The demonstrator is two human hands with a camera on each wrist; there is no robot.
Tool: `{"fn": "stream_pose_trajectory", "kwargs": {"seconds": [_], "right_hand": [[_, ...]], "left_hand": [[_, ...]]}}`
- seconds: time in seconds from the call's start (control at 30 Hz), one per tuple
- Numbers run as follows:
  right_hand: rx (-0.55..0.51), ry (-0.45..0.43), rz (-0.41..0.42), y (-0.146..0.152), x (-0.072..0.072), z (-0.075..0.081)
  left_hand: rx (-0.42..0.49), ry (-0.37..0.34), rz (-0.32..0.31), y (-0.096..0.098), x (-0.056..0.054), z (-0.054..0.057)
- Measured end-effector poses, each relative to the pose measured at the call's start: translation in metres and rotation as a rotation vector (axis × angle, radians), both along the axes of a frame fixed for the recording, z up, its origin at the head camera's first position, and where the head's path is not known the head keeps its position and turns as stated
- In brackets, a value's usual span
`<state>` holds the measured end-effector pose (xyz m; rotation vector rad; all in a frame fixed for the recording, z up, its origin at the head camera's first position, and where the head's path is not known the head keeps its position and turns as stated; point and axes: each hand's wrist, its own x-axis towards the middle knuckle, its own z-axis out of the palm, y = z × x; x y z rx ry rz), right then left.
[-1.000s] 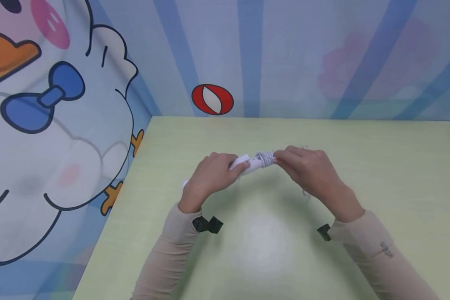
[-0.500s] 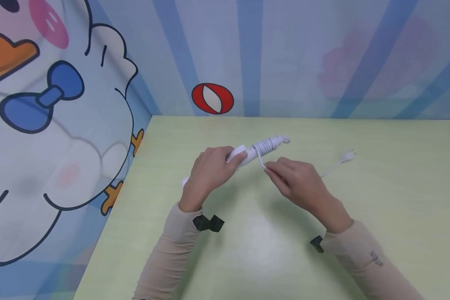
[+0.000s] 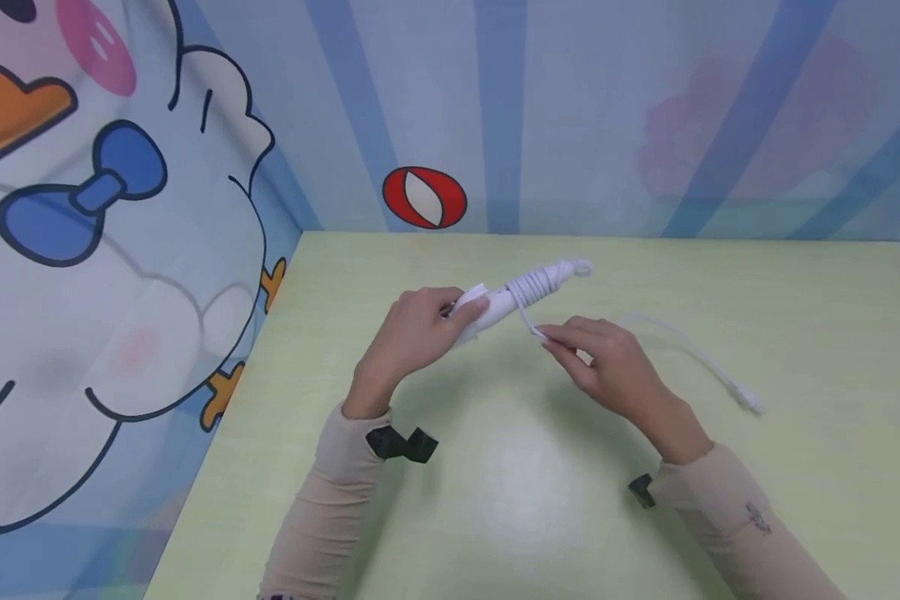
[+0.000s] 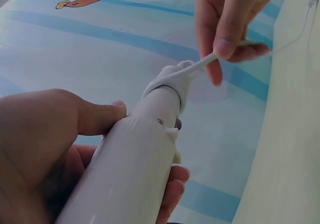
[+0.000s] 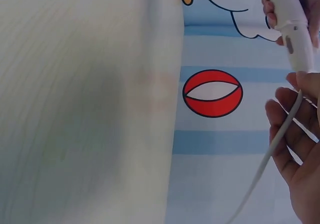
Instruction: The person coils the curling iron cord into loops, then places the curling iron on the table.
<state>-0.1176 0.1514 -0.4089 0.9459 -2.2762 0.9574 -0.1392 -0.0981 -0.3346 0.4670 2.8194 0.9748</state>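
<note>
A white wand-shaped hair iron (image 3: pixel 499 307) slants up to the right above the table. My left hand (image 3: pixel 418 332) grips its body, the thumb lying along the top in the head view. Around the far, slimmer end run several turns of white power cord (image 3: pixel 536 285), with a small loop at the tip. My right hand (image 3: pixel 607 367) pinches the cord between thumb and fingers just right of the windings, keeping a short stretch taut. Beyond that hand the cord's free length trails right to its plug (image 3: pixel 750 402). In the left wrist view the iron's smooth barrel (image 4: pixel 122 169) fills the lower middle.
The pale yellow-green table (image 3: pixel 510 500) spreads beneath both hands. Behind it stands a blue striped wall (image 3: pixel 570 117) with a printed red ball (image 3: pixel 424 197); a printed cartoon bird (image 3: pixel 157 333) covers the left wall. Dark wrist cameras (image 3: pixel 402 445) sit on the cuffs.
My right hand has come from the windings at the iron's tip down to below them, drawing the cord along. The plug has swung into sight and lower right. The iron's tip has risen slightly.
</note>
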Motion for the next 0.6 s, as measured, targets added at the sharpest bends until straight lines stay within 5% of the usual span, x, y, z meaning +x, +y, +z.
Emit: {"fn": "stream_pose_trajectory", "kwargs": {"seconds": [0.37,0.6], "right_hand": [[-0.122,-0.150,0.103,0.009,-0.021,-0.008],[-0.128,-0.248,0.059,0.012,-0.025,-0.001]], "left_hand": [[0.037,-0.007,-0.129,0.002,0.004,0.011],[0.050,-0.021,-0.246,0.002,0.009,0.023]]}}
